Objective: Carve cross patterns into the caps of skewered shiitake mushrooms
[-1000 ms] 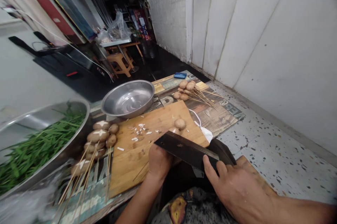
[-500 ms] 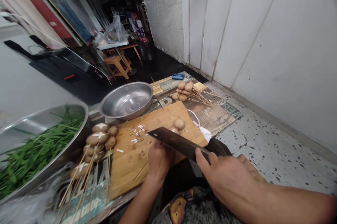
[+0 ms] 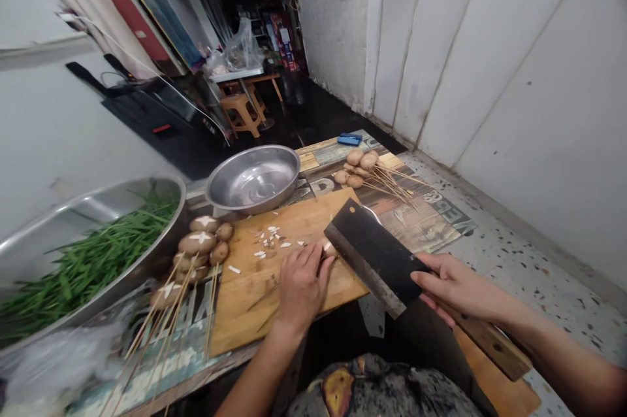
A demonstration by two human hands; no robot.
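Note:
My right hand point(image 3: 448, 283) grips a cleaver point(image 3: 375, 253) with a dark, broad blade and a wooden handle. The blade is tilted over the right side of the wooden cutting board point(image 3: 240, 332). On the board, my left hand point(image 3: 306, 280) has its fingers closed on a mushroom point(image 3: 329, 248), only partly visible beside the blade. Small white mushroom trimmings point(image 3: 270, 237) lie scattered beyond that hand. Left of the board is a pile of skewered mushrooms point(image 3: 196, 244), some with white star cuts in their caps.
A steel bowl point(image 3: 289, 175) stands behind the board. At the left, a large steel basin point(image 3: 179, 198) holds green leafy stalks point(image 3: 112, 250). More skewered mushrooms point(image 3: 360, 165) and a blue object point(image 3: 349, 139) lie at the far right of the table. Plastic bags point(image 3: 73, 358) sit front left.
My left hand has come forward onto the board and taken hold of the mushroom. The cleaver has swung right, its broad face now turned up. The view has shifted slightly left.

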